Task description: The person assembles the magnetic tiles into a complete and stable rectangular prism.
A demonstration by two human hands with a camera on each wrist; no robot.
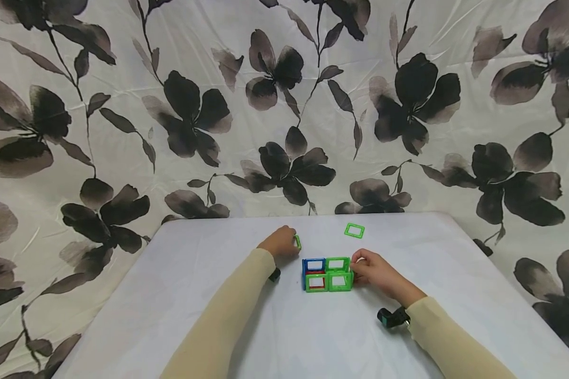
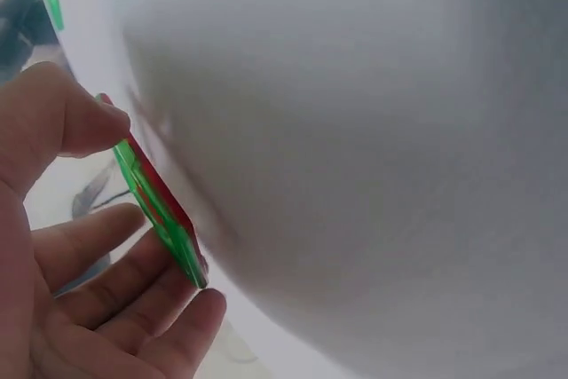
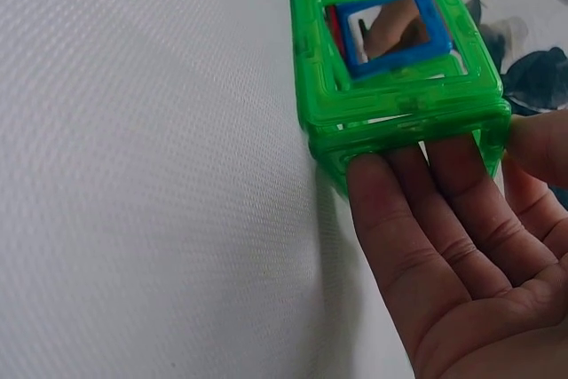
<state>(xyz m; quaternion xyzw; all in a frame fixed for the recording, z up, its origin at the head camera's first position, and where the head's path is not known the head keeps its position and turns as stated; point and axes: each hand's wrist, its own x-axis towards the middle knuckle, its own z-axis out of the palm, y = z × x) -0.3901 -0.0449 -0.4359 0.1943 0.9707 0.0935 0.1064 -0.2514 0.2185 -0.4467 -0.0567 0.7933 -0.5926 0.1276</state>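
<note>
My left hand (image 1: 281,243) pinches a magnetic tile, with its thumb at one end and fingertips at the other. In the left wrist view the tile (image 2: 155,210) stands edge-on, green with a red layer along it. To the right, a box of magnetic tiles (image 1: 329,281) sits on the table, two squares long, green in front, with blue at the left end and some red inside. My right hand (image 1: 376,271) holds the box's right end. In the right wrist view its fingers lie against the green end tile (image 3: 408,130), with the thumb at the corner.
A loose green square tile (image 1: 354,230) lies flat behind the box, near the back edge of the white table (image 1: 194,295). Behind the table hangs a flower-printed cloth (image 1: 275,121). A small dark camera (image 1: 392,317) is strapped at the right wrist.
</note>
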